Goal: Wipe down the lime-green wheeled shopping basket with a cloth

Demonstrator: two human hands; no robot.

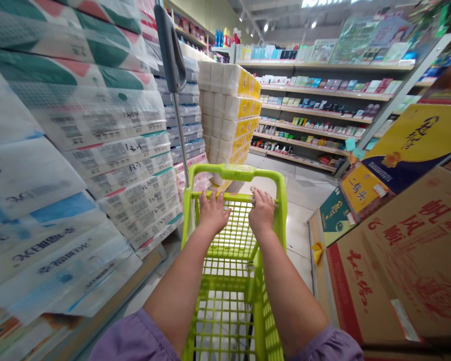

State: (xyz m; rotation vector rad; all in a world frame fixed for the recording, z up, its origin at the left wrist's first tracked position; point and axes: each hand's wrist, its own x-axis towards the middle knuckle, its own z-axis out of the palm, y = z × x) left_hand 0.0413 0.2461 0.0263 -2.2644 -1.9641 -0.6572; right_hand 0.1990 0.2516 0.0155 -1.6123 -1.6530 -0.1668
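A lime-green plastic shopping cart (284,220) stands directly in front of me, with grid walls and an upright frame. My left hand (212,214) rests on the cart's crossbar, its fingers spread and the thumb held apart. Beside it, my right hand (262,210) curls over the right end of the same bar. Something small and pale shows at its fingertips, too unclear to name. At the cart's left corner rises a thin metal pole with a grey handle (169,50). Through the lattice, the cart's lower grid and the floor are visible.
Wrapped paper packs (116,120) are stacked high along the left. Yellow-and-white paper rolls (229,100) stand in a pile ahead. Shelves (323,90) with small boxes and bottles cross the back. Cardboard cartons (409,250) line the right side. Between them runs a tiled floor (298,235).
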